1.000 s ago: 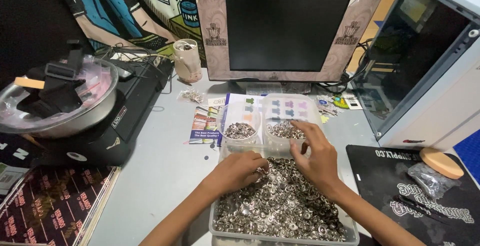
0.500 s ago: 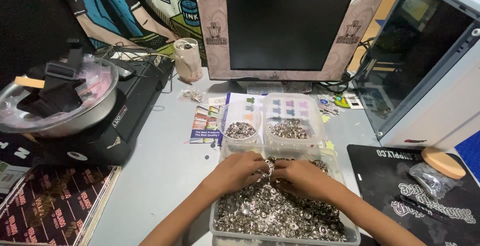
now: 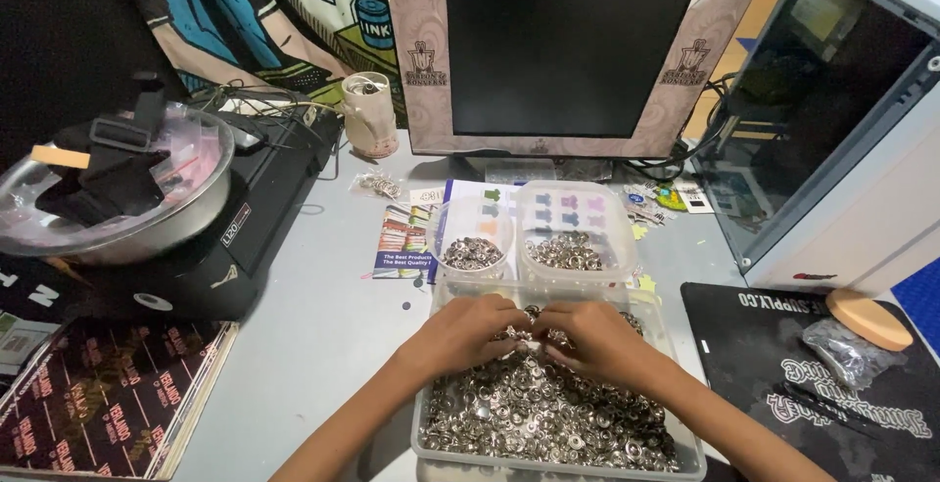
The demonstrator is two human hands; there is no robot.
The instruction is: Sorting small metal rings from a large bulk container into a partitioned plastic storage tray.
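Two hands, left hand point(image 3: 468, 333) and right hand point(image 3: 595, 341), dig one snap-filled tray point(image 3: 685, 443) below two tubs point(image 3: 573, 247).

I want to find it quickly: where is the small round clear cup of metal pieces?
The small round clear cup of metal pieces stands centre-table, left of the rectangular clear tub, behind the large clear tray.

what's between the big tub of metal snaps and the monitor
In the head view, two smaller clear containers holding sorted metal snaps sit between the big tub and the monitor, resting on printed leaflets.
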